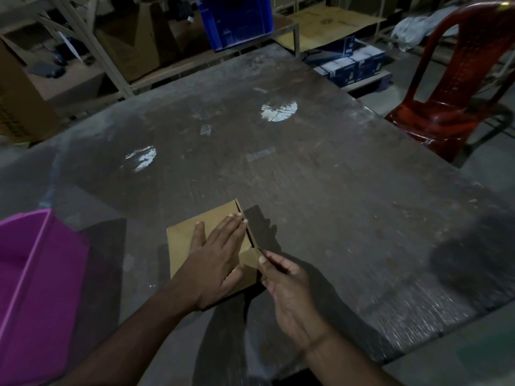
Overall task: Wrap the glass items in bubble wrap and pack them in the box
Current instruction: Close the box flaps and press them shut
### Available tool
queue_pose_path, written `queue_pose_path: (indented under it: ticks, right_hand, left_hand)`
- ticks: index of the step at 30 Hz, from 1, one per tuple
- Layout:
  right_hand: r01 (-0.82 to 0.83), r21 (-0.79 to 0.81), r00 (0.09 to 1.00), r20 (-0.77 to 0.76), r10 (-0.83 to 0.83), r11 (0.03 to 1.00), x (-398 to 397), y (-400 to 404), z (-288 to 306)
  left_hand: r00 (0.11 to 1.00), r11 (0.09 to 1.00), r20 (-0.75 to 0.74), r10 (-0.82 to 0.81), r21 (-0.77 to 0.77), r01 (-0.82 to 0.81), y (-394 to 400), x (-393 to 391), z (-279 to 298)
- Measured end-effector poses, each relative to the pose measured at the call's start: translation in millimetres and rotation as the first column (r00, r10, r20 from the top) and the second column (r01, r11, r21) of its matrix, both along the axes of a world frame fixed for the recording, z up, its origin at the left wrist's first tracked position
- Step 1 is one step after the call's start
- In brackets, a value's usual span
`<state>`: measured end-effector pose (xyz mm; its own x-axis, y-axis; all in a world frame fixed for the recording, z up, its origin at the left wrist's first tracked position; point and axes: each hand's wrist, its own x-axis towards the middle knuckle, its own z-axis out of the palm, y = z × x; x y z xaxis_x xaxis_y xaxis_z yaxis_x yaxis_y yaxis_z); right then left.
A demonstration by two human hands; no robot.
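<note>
Head view, looking down at a dim, worn table (pixel 320 174). A small cardboard box (pixel 189 235) lies flat near its front edge. The left hand (pixel 214 254) presses on it with fingers straight and spread. The right hand (pixel 287 282) pinches a side flap (pixel 250 259) at the box's right edge between thumb and fingertips. No glass items or bubble wrap can be seen. The thin flap could probably crease or tear if pulled too hard, and the box could slide if the pressing hand eases. A purple bin (pixel 36 288) sits close on the left, a red plastic chair (pixel 457 87) stands beyond the table's far right corner, and a blue crate (pixel 237 20) rests on shelving behind.
</note>
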<state>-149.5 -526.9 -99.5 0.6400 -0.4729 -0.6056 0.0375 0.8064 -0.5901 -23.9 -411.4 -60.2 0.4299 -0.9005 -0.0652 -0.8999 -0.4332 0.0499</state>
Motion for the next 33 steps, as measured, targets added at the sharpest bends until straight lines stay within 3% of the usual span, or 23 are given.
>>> queue_pose_path:
  ticks: [4, 14, 17, 20, 23, 27, 33]
  right_hand:
    - [-0.007, -0.065, 1.000, -0.016, 0.006, 0.998, -0.6, 1.8, -4.2]
    - [0.159, -0.025, 0.978, -0.132, -0.161, 0.987, 16.7, 3.1, -8.6]
    - [0.153, -0.205, 0.964, -0.187, -0.192, 0.967, 17.9, 8.8, -14.5]
    - [0.049, -0.526, 0.957, -0.218, -0.190, 0.849, 15.7, 12.0, -20.1]
    - [-0.047, -0.690, 0.981, -0.168, -0.098, 0.722, 6.0, 7.8, -21.0]
    - [-0.150, -0.799, 0.988, -0.138, 0.066, 0.582, -12.4, 7.4, -24.1]
    - [-0.157, -0.823, 0.986, -0.159, 0.044, 0.546, -10.2, -0.4, -28.4]
  left_hand:
    - [1.000, 1.000, 0.007, -0.005, -0.001, 0.005, -0.2, 0.6, -1.7]
    - [0.999, 0.998, -0.049, 0.002, -0.061, -0.005, -0.6, 2.8, -2.6]
    - [0.999, 0.999, -0.044, 0.010, -0.045, -0.012, -0.2, 3.3, -3.5]
    - [1.000, 1.000, -0.014, 0.013, -0.025, -0.013, 0.6, 5.6, -4.2]
    - [1.000, 1.000, 0.005, -0.006, -0.021, 0.006, 3.2, 8.3, -4.3]
    - [1.000, 1.000, 0.016, -0.009, -0.027, 0.009, 4.1, 8.8, -6.6]
    - [0.999, 1.000, 0.046, 0.003, -0.001, -0.003, 3.9, 9.4, -11.1]
